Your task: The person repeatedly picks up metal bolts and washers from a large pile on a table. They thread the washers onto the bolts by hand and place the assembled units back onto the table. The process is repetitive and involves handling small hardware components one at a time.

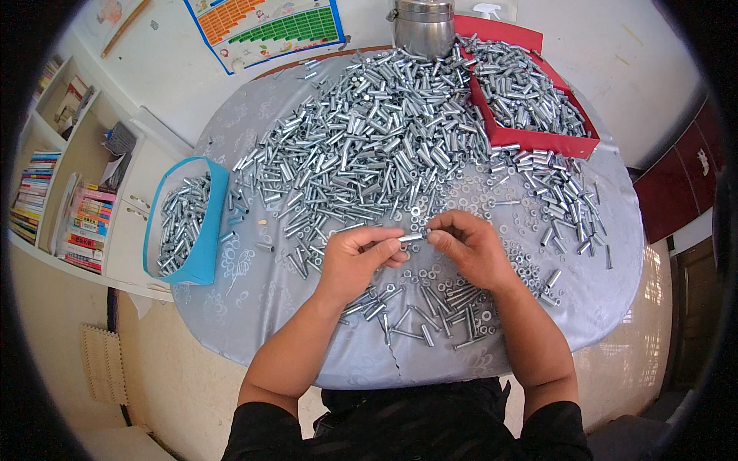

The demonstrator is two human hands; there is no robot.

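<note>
Over the middle of the table, my left hand [355,257] pinches a short shiny metal sleeve [411,237] between thumb and fingers. It lies roughly level, pointing toward my right hand [475,250]. The thumb and forefinger of that hand close at the sleeve's right end, on a small piece I cannot make out. Just beyond the fingertips lie scattered washers [416,211]. Loose nuts [524,265] spread beside my right wrist. Between my forearms is a small group of bolts [463,298] and sleeves [427,335].
A large heap of metal sleeves and bolts [361,138] covers the far table. A red box [503,138] full of them stands far right, a blue box [201,257] of sleeves at left. Behind the heap is a steel pot [423,31]. A bookshelf [115,230] stands left of the tablecloth [254,307].
</note>
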